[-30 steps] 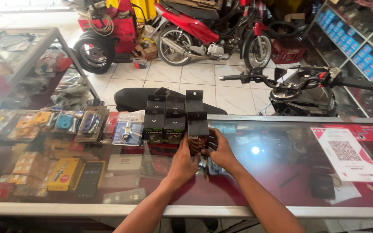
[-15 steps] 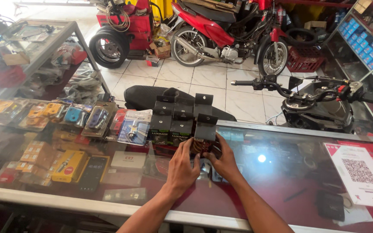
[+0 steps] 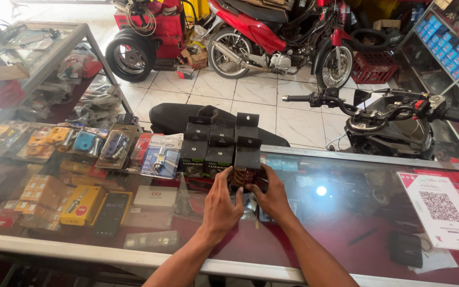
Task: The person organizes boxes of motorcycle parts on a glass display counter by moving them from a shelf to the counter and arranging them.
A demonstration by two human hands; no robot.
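Gripping a small black box at centre frame, the left hand and right hand curl their fingers around its lower sides. It stands on a glass counter, touching matching boxes to its left.

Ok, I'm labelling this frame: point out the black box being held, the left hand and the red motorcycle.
black box (image 3: 248, 158), head view, front face.
left hand (image 3: 222, 204), head view, back of hand.
red motorcycle (image 3: 258, 32), head view, red side panel.
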